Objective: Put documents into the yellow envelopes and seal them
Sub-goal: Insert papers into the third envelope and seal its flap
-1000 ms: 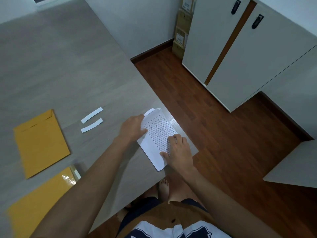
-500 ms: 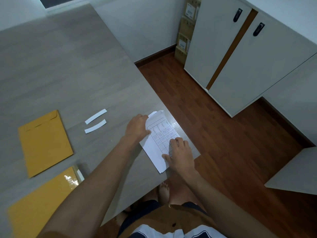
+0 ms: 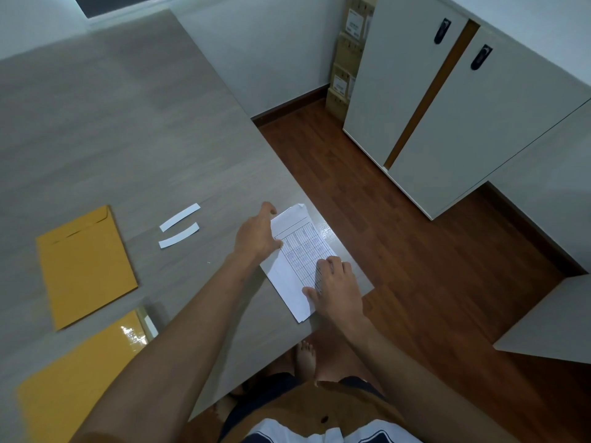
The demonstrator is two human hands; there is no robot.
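A white stack of documents (image 3: 295, 251) with a printed grid lies at the near right corner of the grey table (image 3: 134, 129). My left hand (image 3: 257, 236) rests on the stack's left edge with its fingers spread. My right hand (image 3: 335, 287) presses flat on the stack's near end. One yellow envelope (image 3: 84, 265) lies flat to the left with its flap shut. A second yellow envelope (image 3: 73, 378), in a shiny wrap, lies at the near left, partly hidden by my left forearm.
Two white paper strips (image 3: 179, 227) lie between the envelope and the documents. Right of the table are wooden floor, a white cabinet (image 3: 463, 123) and stacked cardboard boxes (image 3: 347, 59). A pale surface (image 3: 550, 324) juts in at the right.
My left hand has slid a little farther up the stack's left edge and its fingers have spread. My right hand stays pressed on the near end. The view has shifted slightly.
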